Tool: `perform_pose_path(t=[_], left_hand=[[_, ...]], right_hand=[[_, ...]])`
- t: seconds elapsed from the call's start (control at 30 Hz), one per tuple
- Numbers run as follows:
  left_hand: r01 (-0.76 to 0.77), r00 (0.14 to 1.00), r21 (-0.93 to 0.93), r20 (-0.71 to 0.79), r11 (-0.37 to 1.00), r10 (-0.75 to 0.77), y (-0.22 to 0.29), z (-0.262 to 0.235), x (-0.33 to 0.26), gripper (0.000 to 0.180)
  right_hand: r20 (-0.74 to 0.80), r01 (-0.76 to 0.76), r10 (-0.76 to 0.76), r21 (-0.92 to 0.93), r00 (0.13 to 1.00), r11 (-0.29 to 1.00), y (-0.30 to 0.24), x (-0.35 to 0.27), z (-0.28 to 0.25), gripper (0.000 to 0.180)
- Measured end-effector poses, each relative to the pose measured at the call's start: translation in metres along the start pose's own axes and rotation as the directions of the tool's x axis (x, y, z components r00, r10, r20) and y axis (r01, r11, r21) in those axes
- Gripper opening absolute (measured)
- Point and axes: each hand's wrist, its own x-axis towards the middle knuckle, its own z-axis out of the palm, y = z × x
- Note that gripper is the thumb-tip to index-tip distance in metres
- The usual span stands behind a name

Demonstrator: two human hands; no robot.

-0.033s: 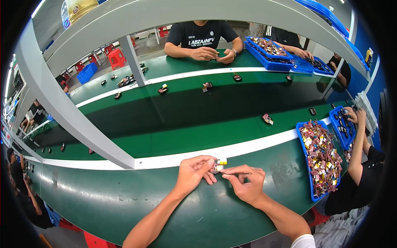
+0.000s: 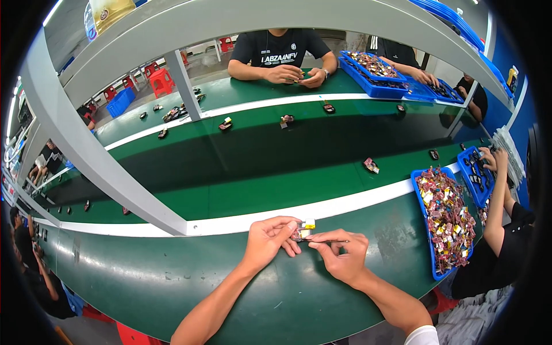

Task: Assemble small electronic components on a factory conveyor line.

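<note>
Near the middle of the bench, my left hand [image 2: 269, 241] is closed on a small electronic assembly [image 2: 303, 233], pinched between thumb and fingers. It has a clear or pale body with a yellow-and-white piece [image 2: 310, 224] sticking up at its far right. My right hand [image 2: 345, 253] grips a thin dark tool [image 2: 339, 241], perhaps tweezers, whose tip reaches the near edge of the assembly. The fingers partly cover both things, so the exact contact cannot be made out.
On the right, a blue tray [image 2: 422, 213] is heaped with small red, yellow and white parts; another blue tray [image 2: 489, 190] is by a co-worker's hands [image 2: 494, 160]. A green conveyor [image 2: 247, 198] carries scattered assemblies beyond the white rail [image 2: 253, 215]. A grey post [image 2: 109, 167] rises at left.
</note>
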Motion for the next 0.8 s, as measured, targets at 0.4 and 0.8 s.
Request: perform_pose_path(t=[0.4,0.8], left_hand=[[-0.007,1.000,0.029,-0.001,1.000,0.007,0.0033,0.0045,-0.0027,0.026],[0.026,1.000,0.019,-0.014,0.999,-0.026,0.0052,0.0015,-0.0021,0.025]], right_hand=[[-0.028,0.096,-0.096,-0.026,0.995,0.995,-0.0020,-0.0005,0.0030,0.015],[-0.017,0.143,-0.144,-0.057,0.989,0.988,-0.0026,0.0018,0.0036,0.014]])
